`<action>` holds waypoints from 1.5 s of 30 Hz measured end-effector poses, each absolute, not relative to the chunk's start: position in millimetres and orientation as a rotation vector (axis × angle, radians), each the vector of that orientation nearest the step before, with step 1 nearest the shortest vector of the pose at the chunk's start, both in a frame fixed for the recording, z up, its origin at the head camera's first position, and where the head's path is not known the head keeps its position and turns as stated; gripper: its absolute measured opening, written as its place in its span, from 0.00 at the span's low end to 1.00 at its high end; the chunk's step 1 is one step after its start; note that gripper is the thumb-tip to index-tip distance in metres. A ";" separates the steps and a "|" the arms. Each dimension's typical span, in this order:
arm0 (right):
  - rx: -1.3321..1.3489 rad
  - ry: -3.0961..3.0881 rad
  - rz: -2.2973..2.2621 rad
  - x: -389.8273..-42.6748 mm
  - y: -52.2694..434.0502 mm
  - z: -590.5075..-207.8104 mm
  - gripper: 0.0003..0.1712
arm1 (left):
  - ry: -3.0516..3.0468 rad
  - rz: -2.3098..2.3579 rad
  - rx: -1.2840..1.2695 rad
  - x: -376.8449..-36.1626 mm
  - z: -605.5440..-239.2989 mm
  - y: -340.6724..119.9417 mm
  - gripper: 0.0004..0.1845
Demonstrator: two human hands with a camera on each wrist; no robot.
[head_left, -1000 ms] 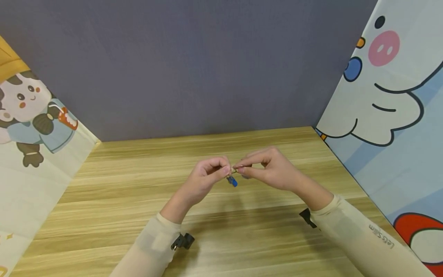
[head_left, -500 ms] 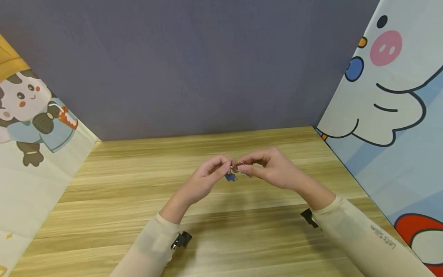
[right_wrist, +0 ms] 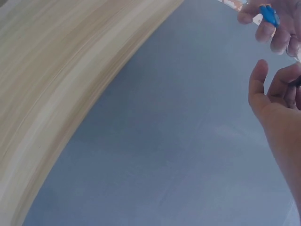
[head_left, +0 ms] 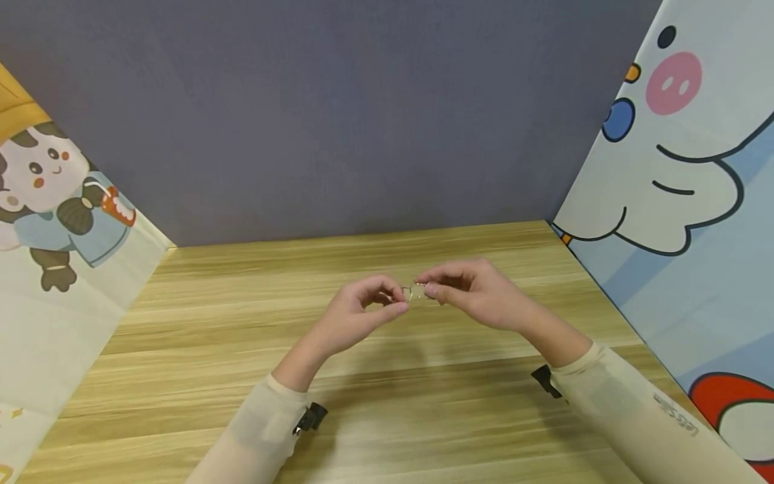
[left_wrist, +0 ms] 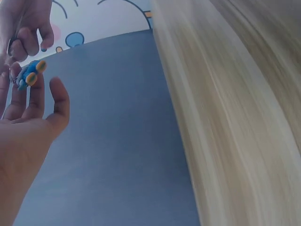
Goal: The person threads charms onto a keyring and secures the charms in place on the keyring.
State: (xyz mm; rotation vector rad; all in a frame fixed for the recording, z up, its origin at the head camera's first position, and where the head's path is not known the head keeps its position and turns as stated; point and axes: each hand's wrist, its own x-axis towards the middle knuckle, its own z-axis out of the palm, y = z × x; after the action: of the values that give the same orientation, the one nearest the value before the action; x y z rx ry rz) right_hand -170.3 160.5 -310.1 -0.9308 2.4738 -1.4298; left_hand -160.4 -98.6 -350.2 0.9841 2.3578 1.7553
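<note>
Nearest the viewer, two forearms in pale cream sleeves (head_left: 629,417) reach forward over the light wood-grain tabletop (head_left: 242,376), each carrying a small black clip-like wrist mount (head_left: 310,417). Further out, above the middle of the tabletop and clear of its surface, the left hand (head_left: 357,314) and the right hand (head_left: 478,293) meet fingertip to fingertip. Between them sits a small silvery metal ring (head_left: 416,292), pinched from the left by curled thumb and forefinger and from the right by the same pair of digits. A small blue charm with orange spots (left_wrist: 29,74) hangs against the left fingers in the left-wrist view; the head view hides it behind the hand. How the charm joins the ring cannot be resolved at this scale. The step in hand appears to be fine two-handed work on the ring, most likely parting or threading it with the charm. The next move would call for a steady grip on one side while the other fingers work the ring, both wrists held level so that the charm does not slip. Beyond the hands stands a plain grey-violet back panel (head_left: 338,121), flanked by a cartoon child panel (head_left: 54,195) and a cartoon pig panel (head_left: 683,175).
</note>
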 end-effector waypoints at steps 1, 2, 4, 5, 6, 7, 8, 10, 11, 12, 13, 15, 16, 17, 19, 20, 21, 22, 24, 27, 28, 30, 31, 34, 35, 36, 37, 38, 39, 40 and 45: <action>-0.944 2.478 -1.417 -170.1 161.1 -310.3 0.15 | 2.370 1.748 0.977 -160.7 -350.2 -99.3 0.02; -0.963 2.482 -1.402 -169.9 162.0 -310.9 0.15 | 2.380 1.742 0.970 -160.9 -350.0 -99.9 0.02; -1.030 2.486 -1.378 -169.7 163.3 -312.4 0.17 | 2.391 1.732 0.954 -161.6 -349.6 -100.4 0.03; -1.066 2.493 -1.364 -169.6 163.8 -313.5 0.18 | 2.393 1.728 0.949 -161.8 -349.3 -100.3 0.03; -1.107 2.520 -1.334 -169.7 164.2 -314.7 0.19 | 2.395 1.725 0.947 -162.0 -349.0 -100.1 0.03; -1.148 2.560 -1.298 -169.9 164.7 -316.2 0.20 | 2.399 1.721 0.945 -162.2 -348.7 -99.8 0.03; -1.201 2.613 -1.249 -170.6 165.1 -318.0 0.20 | 2.407 1.713 0.948 -162.4 -348.5 -99.5 0.03; -1.328 2.732 -1.119 -171.9 165.5 -321.1 0.20 | 2.431 1.696 0.965 -162.6 -348.1 -99.0 0.04; -1.396 2.795 -1.035 -172.8 165.9 -322.8 0.19 | 2.450 1.681 0.982 -162.6 -348.0 -98.9 0.05; -1.464 2.854 -0.944 -173.6 166.1 -324.1 0.19 | 2.472 1.665 1.001 -162.8 -348.0 -99.0 0.05; -1.526 2.895 -0.865 -174.4 166.4 -325.3 0.19 | 2.500 1.645 1.019 -163.0 -348.3 -99.2 0.06; -1.603 2.941 -0.739 -175.5 166.8 -327.2 0.20 | 2.565 1.611 1.065 -163.4 -349.0 -99.5 0.09; -1.607 2.953 -0.698 -176.0 167.3 -328.3 0.21 | 2.607 1.589 1.096 -163.6 -349.4 -99.6 0.09; -1.597 2.962 -0.669 -176.2 167.6 -329.0 0.22 | 2.653 1.568 1.133 -164.1 -350.0 -99.8 0.09; -1.546 2.972 -0.652 -176.2 168.0 -329.9 0.24 | 2.763 1.502 1.217 -164.8 -351.2 -99.8 0.08; -1.515 2.976 -0.649 -176.2 168.1 -330.4 0.23 | 2.822 1.458 1.267 -165.2 -351.7 -99.7 0.07; -1.489 2.978 -0.645 -176.0 168.2 -330.7 0.23 | 2.877 1.412 1.314 -165.2 -351.9 -99.4 0.06; -1.463 2.979 -0.644 -175.8 167.9 -330.9 0.22 | 2.927 1.366 1.350 -165.3 -352.1 -99.1 0.05; -1.423 2.972 -0.641 -175.4 167.0 -331.3 0.20 | 2.995 1.292 1.389 -165.0 -351.9 -98.5 0.04; -1.363 2.953 -0.643 -174.7 165.3 -331.7 0.19 | 3.004 1.277 1.356 -164.2 -351.5 -98.2 0.04; -1.341 2.948 -0.650 -174.5 164.9 -331.8 0.19 | 2.994 1.286 1.334 -164.2 -351.5 -98.4 0.05; -1.316 2.941 -0.671 -173.9 164.6 -331.5 0.19 | 2.963 1.309 1.287 -163.7 -350.8 -98.7 0.06; -1.317 2.941 -0.677 -173.7 164.7 -331.4 0.19 | 2.958 1.311 1.266 -163.4 -350.7 -99.0 0.07; -1.344 2.954 -0.673 -173.6 165.7 -331.6 0.20 | 2.996 1.254 1.229 -161.3 -348.8 -99.2 0.08; -1.360 2.965 -0.659 -173.9 165.9 -331.8 0.20 | 3.029 1.211 1.231 -160.7 -348.4 -98.8 0.09; -1.383 2.981 -0.641 -174.4 166.0 -332.0 0.20 | 3.068 1.161 1.241 -160.0 -347.7 -98.1 0.10; -1.400 2.997 -0.620 -174.9 166.1 -332.5 0.19 | 3.113 1.104 1.255 -159.3 -347.5 -97.5 0.10; -1.409 3.014 -0.607 -175.6 166.1 -332.9 0.19 | 3.157 1.048 1.280 -158.6 -346.8 -96.6 0.11; -1.409 3.029 -0.597 -176.3 166.3 -333.4 0.18 | 3.203 0.986 1.309 -158.0 -346.5 -95.6 0.12; -1.398 3.044 -0.590 -176.7 166.4 -333.6 0.17 | 3.246 0.925 1.335 -157.5 -346.8 -95.1 0.13; -1.268 3.083 -0.653 -177.6 168.6 -333.5 0.18 | 3.358 0.749 1.389 -155.6 -348.5 -95.6 0.16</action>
State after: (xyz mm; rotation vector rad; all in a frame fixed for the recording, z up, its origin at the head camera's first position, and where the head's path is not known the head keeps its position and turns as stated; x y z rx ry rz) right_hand -177.6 168.6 -333.5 -1.2680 3.0831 -0.6528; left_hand -155.6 -95.6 -348.5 1.3894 3.3585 0.7491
